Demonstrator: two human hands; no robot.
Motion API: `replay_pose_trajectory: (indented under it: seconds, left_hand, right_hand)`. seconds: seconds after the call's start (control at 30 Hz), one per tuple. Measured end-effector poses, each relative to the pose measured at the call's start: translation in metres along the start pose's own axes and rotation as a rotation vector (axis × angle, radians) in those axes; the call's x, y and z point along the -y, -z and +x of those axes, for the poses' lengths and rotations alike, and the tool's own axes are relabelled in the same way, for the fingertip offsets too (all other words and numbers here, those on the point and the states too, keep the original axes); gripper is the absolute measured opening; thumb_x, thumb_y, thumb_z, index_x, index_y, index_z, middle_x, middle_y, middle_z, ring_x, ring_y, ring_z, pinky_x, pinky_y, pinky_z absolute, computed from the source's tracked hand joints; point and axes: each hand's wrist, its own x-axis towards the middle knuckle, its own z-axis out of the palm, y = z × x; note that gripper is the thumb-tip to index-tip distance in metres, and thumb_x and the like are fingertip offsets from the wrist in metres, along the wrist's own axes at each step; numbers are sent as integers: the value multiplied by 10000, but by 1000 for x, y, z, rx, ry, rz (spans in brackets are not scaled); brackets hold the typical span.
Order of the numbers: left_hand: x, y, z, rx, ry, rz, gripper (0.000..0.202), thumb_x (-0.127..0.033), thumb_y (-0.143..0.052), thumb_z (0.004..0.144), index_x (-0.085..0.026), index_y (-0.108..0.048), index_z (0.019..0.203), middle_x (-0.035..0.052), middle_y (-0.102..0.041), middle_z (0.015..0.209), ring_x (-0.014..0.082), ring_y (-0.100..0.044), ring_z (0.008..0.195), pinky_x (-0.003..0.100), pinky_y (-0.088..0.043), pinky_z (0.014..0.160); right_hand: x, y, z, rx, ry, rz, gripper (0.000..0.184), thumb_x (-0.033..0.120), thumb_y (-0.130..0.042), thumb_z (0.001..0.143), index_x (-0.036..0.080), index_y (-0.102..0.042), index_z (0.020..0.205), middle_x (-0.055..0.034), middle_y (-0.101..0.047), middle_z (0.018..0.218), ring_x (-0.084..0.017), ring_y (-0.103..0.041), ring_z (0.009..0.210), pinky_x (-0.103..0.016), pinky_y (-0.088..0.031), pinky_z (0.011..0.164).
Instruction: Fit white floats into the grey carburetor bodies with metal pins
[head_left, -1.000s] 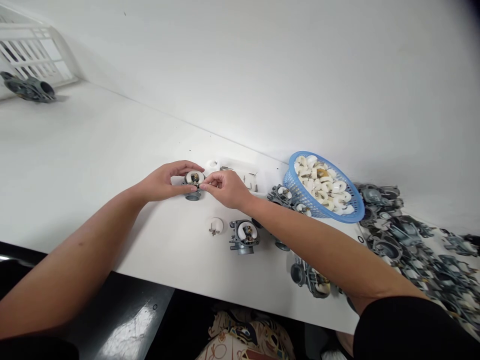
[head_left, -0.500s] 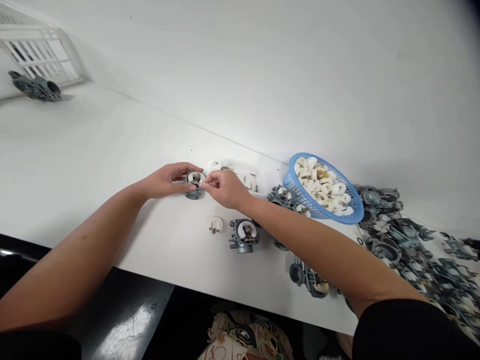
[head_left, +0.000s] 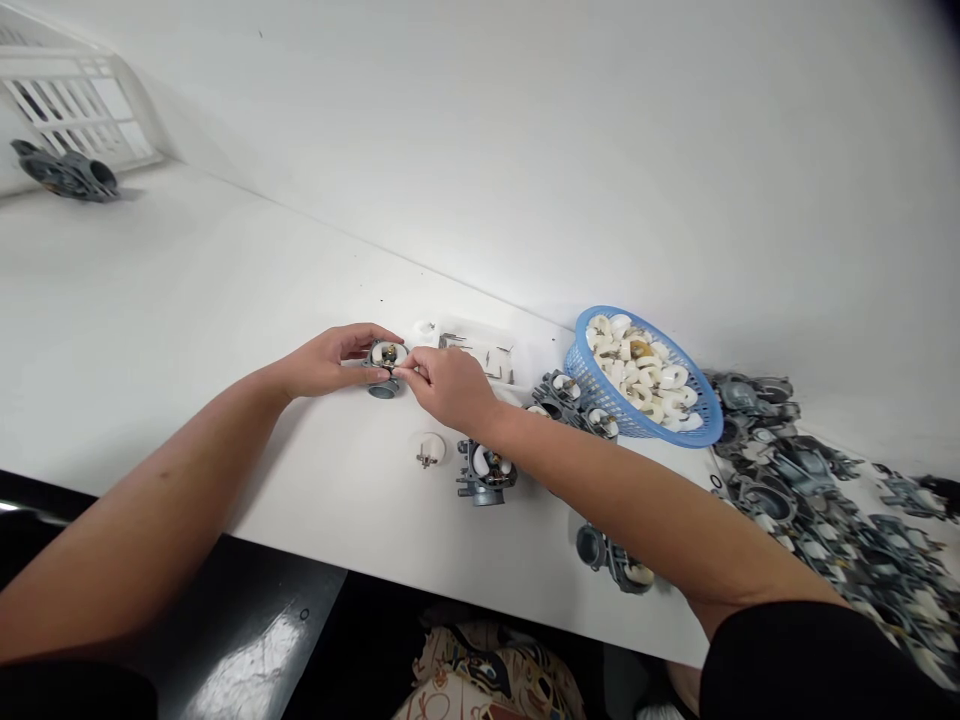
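Observation:
My left hand (head_left: 330, 362) is wrapped round the side of a grey metal carburetor (head_left: 384, 388) standing on the white table. A white C-shaped float sits in its upward-facing chamber, with brass parts in the middle. Thumb and forefinger of my right hand (head_left: 448, 385) are pinched together at the chamber's right edge; what they hold, if anything, is too small to make out. A loose white float (head_left: 432, 446) lies nearer me, beside another carburetor (head_left: 486, 480) with a float in it. Behind my right hand is a clear tray (head_left: 521, 350) with several thin metal pins.
A blue basket (head_left: 574, 385) full of white floats stands to the right, more carburetors (head_left: 559, 390) against it. Beyond lies a large heap of carburetors (head_left: 817, 480). One carburetor (head_left: 615, 560) rests near the front edge, another (head_left: 67, 172) by a white crate (head_left: 90, 95) at far left.
My right hand has come slightly nearer me and its wrist has turned, uncovering more of the pin tray. The left hand keeps its hold on the carburetor.

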Motion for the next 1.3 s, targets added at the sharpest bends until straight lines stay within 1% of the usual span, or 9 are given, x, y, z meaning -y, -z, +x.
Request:
replay_pose_trajectory:
  seconds: [0.13, 0.3, 0.47, 0.6, 0.7, 0.8, 0.9, 1.17, 1.3]
  left_hand:
    - [3, 0, 0, 0, -1, -3, 557, -533, -752, 799, -227, -655, 1254, 82, -686, 943, 235, -652, 873, 482, -582, 858]
    - [3, 0, 0, 14, 16, -15, 573, -524, -756, 803, -221, -638, 1275, 102, -700, 1067, 238, -651, 931, 514, -564, 937]
    - [5, 0, -1, 20, 5, -21, 541, -495, -748, 826, -221, -632, 1277, 112, -693, 1152, 231, -650, 960, 502, -557, 967]
    - [6, 0, -1, 29, 7, -27, 554, -503, -747, 824, -228, -628, 1290, 119, -703, 1163, 251, -672, 989, 464, -585, 916]
    - [6, 0, -1, 30, 12, -38, 565, -522, -754, 811, -238, -633, 1285, 112, -713, 1156, 257, -686, 986, 448, -593, 891]
    - [7, 0, -1, 16, -4, -22, 556, -522, -765, 804, -251, -642, 1274, 96, -718, 1162, 256, -680, 1009, 464, -570, 943]
    - [8, 1, 0, 8, -14, -4, 543, -510, -756, 818, -240, -638, 1274, 103, -711, 1172, 256, -669, 1027, 480, -549, 983]
    - [7, 1, -1, 20, -5, -11, 530, -490, -745, 836, -238, -620, 1286, 98, -698, 1197, 243, -663, 1047, 453, -549, 985]
    - [6, 1, -1, 15, -6, -8, 547, -502, -749, 823, -226, -627, 1279, 106, -704, 1190, 251, -675, 1029, 465, -559, 972]
  right_hand:
    - [0, 0, -1, 4, 26, -148, 216, 309, -550, 1017, 185, -694, 917, 1, -647, 671, -136, -529, 618, -281, -262, 592]
    - [-4, 0, -1, -21, 112, -261, 226, 298, -513, 1020, 193, -702, 956, -24, -721, 823, -155, -600, 722, -289, -253, 582]
    - [-7, -1, -1, -26, 165, -356, 271, 305, -467, 1033, 190, -707, 981, -27, -732, 902, -160, -618, 771, -301, -225, 570]
    - [-7, 0, -1, -2, 201, -412, 308, 317, -431, 1048, 185, -706, 1001, -39, -719, 898, -162, -602, 761, -310, -196, 565]
    - [-8, 1, 0, 11, 219, -426, 318, 315, -419, 1051, 189, -707, 1003, -34, -715, 886, -161, -597, 758, -309, -198, 564]
    - [-9, 1, -1, 1, 225, -415, 315, 311, -418, 1051, 188, -705, 1006, -30, -715, 883, -156, -596, 758, -309, -202, 564]
    - [-10, 1, -1, -7, 230, -405, 318, 321, -416, 1054, 190, -703, 1016, -33, -713, 885, -153, -595, 760, -309, -200, 568]
    - [-11, 0, -1, -14, 244, -407, 334, 314, -384, 1058, 185, -689, 1021, -39, -717, 883, -157, -599, 762, -306, -193, 569]
    - [-12, 0, -1, -11, 269, -425, 342, 298, -371, 1064, 178, -686, 1008, -46, -715, 869, -156, -592, 747, -312, -188, 570]
